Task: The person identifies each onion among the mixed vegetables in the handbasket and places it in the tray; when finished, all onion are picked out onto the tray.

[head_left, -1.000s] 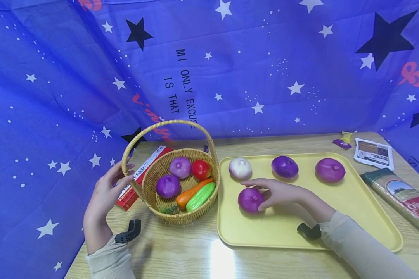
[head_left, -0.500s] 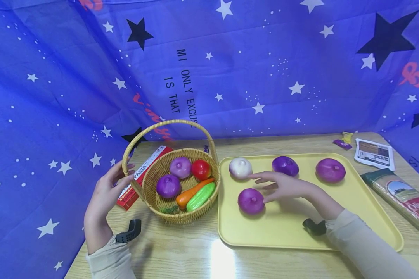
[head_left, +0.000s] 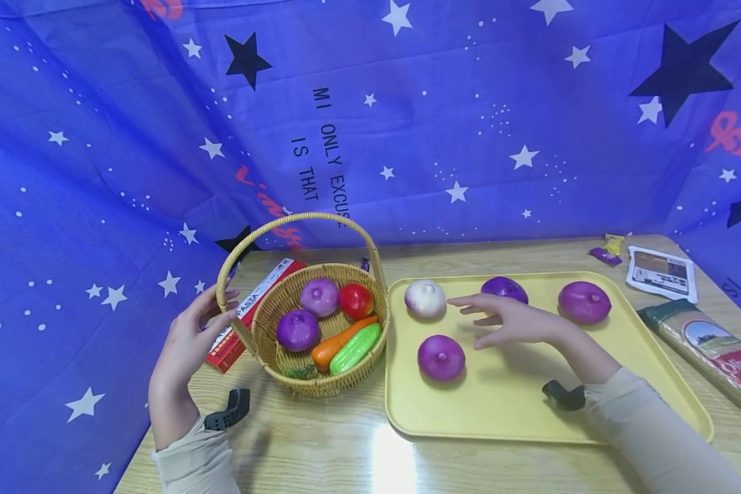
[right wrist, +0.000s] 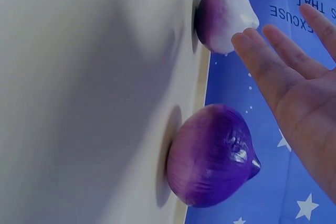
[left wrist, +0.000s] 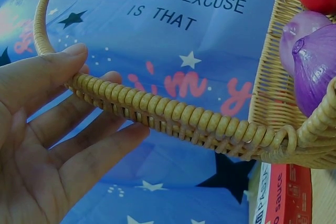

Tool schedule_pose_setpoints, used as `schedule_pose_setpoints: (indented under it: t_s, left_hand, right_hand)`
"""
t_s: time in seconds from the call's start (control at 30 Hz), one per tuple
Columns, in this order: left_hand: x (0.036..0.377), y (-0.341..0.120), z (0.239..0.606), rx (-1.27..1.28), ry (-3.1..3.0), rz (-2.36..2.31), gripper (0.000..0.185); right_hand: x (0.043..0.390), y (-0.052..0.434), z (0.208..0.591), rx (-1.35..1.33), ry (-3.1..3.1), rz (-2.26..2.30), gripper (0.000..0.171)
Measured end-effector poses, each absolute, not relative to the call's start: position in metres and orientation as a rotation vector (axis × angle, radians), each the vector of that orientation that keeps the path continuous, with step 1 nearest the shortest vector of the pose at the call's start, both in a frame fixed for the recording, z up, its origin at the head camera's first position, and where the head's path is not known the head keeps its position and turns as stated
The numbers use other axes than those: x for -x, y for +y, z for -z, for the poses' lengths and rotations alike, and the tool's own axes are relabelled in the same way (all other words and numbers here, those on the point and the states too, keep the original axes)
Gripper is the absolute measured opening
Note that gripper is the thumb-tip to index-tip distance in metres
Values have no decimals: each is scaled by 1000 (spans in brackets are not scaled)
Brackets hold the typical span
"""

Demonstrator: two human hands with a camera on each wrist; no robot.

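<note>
Both hands hover: left hand point(head_left: 188, 346) by basket handle point(head_left: 296, 218), right hand point(head_left: 509, 319) over tray point(head_left: 624, 357).

Head view down over table point(head_left: 321, 453), wrist views close, sharing basket point(head_left: 284, 360) point(left wrist: 173, 116), tray point(head_left: 531, 412) point(right wrist: 79, 98)

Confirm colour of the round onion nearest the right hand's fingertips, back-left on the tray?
White onion with a faint purple tinge; right wrist view shows it best.
</note>
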State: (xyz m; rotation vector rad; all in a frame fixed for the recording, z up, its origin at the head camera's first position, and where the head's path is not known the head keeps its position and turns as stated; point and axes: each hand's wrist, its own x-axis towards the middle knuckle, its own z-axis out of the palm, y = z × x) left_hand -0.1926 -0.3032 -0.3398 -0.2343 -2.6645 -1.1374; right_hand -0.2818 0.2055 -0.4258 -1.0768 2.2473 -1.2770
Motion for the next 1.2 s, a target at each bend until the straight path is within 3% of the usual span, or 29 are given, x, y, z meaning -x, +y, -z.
schedule_pose_setpoints:
  t_s: [1.2]
  left_hand:
    - [194,-304,340,238,-2657,1139,49]
  right_hand:
    - [290,203,388,1049,2439,1126,74]
